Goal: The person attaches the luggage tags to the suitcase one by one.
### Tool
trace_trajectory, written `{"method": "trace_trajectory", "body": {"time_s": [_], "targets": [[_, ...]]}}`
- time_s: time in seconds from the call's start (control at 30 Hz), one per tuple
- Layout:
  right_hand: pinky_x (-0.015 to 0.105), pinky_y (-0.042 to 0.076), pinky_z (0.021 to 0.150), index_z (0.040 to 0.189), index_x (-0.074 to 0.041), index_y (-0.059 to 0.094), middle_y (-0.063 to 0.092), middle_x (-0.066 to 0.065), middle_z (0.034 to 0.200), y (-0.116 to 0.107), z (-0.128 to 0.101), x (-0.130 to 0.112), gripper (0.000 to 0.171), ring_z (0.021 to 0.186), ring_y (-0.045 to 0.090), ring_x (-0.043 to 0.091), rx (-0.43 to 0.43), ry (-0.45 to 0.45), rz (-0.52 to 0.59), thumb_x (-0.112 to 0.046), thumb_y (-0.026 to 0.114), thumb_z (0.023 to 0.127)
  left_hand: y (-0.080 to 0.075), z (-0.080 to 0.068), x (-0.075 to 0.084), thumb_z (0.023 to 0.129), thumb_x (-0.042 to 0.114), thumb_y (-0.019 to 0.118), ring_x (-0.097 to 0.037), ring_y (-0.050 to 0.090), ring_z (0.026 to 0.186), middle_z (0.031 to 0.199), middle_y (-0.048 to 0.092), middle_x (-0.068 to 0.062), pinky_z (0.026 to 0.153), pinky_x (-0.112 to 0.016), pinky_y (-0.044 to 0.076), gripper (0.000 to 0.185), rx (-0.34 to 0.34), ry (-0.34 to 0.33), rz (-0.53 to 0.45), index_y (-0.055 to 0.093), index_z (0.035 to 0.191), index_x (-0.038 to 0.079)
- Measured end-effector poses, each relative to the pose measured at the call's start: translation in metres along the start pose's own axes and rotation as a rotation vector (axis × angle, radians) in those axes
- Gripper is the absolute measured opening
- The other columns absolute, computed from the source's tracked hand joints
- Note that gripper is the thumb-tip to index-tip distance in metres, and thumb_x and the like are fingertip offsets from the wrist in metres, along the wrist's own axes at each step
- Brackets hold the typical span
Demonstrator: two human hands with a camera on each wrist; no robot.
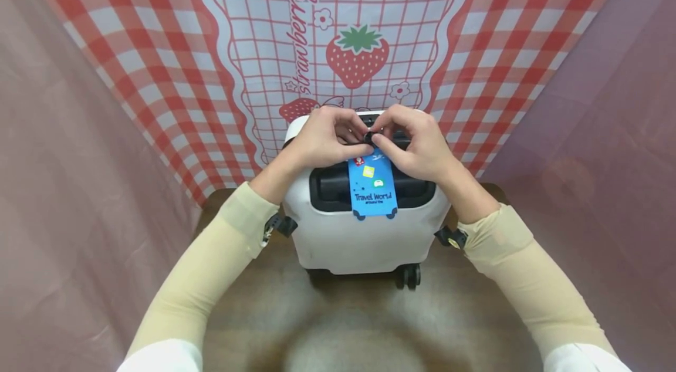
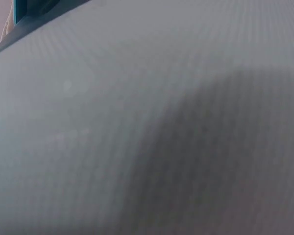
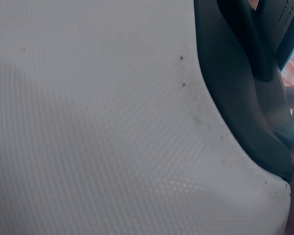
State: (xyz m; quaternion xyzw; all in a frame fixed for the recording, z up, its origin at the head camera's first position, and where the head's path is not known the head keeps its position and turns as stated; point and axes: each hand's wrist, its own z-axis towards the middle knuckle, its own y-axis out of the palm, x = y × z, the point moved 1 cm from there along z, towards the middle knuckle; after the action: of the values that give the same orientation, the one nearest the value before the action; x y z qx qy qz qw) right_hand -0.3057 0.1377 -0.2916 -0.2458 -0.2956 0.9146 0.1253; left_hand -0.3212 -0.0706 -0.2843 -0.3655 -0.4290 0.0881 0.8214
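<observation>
A white suitcase (image 1: 364, 246) stands upright, with a blue luggage tag (image 1: 372, 187) hanging over the black recess at its top. The tag's short black strap (image 1: 368, 137) is at the suitcase's handle. My left hand (image 1: 330, 138) pinches at the strap from the left, its thumb by the tag's upper edge. From the right, my right hand (image 1: 414, 140) pinches the same strap between thumb and forefinger. Fingers partly hide the strap and handle. In the right wrist view, the black handle (image 3: 250, 44) and tag (image 3: 284, 29) show. Suitcase shell (image 2: 78, 137) fills the left wrist view.
A wooden surface (image 1: 338, 325) lies under the suitcase, whose black wheels (image 1: 409, 276) show at the lower right. Behind it hangs a red-checked strawberry cloth (image 1: 169, 37). Pinkish curtains (image 1: 68, 184) close off both sides.
</observation>
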Motion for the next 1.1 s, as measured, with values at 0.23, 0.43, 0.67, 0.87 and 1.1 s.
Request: {"method": "trace_trajectory", "body": {"time_s": [0.23, 0.43, 0.67, 0.87, 1.1], "targets": [[0.023, 0.049, 0.067, 0.096, -0.011, 0.069, 0.063, 0.0, 0.083, 0.0011, 0.0008, 0.001, 0.008, 0.073, 0.052, 0.003, -0.005, -0.02, -0.012, -0.012, 0.072, 0.088, 0.0009, -0.0005, -0.0009, 0.081, 0.027, 0.081, -0.007, 0.074, 0.085, 0.101, 0.074, 0.0, 0.079, -0.02, 0.061, 0.026, 0.005, -0.017, -0.012, 0.071, 0.101, 0.013], [0.023, 0.048, 0.068, 0.096, -0.012, 0.069, 0.064, -0.001, 0.083, 0.0018, 0.0012, 0.0016, 0.007, 0.073, 0.052, 0.003, -0.004, -0.017, -0.033, -0.013, 0.071, 0.089, 0.0009, -0.0006, -0.0004, 0.081, 0.028, 0.081, -0.008, 0.074, 0.085, 0.1, 0.073, 0.0, 0.08, -0.021, 0.061, 0.026, 0.01, -0.027, -0.009, 0.071, 0.1, 0.014], [0.023, 0.047, 0.066, 0.093, -0.011, 0.068, 0.062, -0.001, 0.079, 0.0025, 0.0009, 0.001, 0.005, 0.072, 0.052, 0.003, 0.002, -0.018, -0.056, -0.014, 0.071, 0.089, 0.0007, -0.0011, -0.0002, 0.081, 0.03, 0.082, -0.009, 0.073, 0.087, 0.101, 0.072, 0.0, 0.083, -0.024, 0.061, 0.027, 0.007, -0.05, -0.005, 0.072, 0.101, 0.015], [0.022, 0.048, 0.067, 0.099, -0.011, 0.069, 0.064, 0.0, 0.086, 0.002, 0.0006, 0.0014, 0.012, 0.073, 0.053, 0.003, -0.001, -0.014, -0.066, -0.015, 0.071, 0.089, 0.0004, -0.0016, 0.0014, 0.081, 0.03, 0.082, -0.009, 0.072, 0.085, 0.099, 0.072, 0.0, 0.083, -0.024, 0.061, 0.027, 0.013, -0.048, 0.0, 0.072, 0.102, 0.014], [0.022, 0.05, 0.068, 0.103, -0.009, 0.067, 0.066, 0.002, 0.09, 0.0009, 0.0006, 0.001, 0.018, 0.073, 0.055, 0.005, -0.013, -0.016, -0.076, -0.015, 0.073, 0.087, -0.0002, -0.0021, 0.0016, 0.081, 0.028, 0.082, -0.009, 0.071, 0.082, 0.097, 0.072, -0.001, 0.082, -0.024, 0.061, 0.027, 0.019, -0.037, -0.002, 0.072, 0.101, 0.013]]}}
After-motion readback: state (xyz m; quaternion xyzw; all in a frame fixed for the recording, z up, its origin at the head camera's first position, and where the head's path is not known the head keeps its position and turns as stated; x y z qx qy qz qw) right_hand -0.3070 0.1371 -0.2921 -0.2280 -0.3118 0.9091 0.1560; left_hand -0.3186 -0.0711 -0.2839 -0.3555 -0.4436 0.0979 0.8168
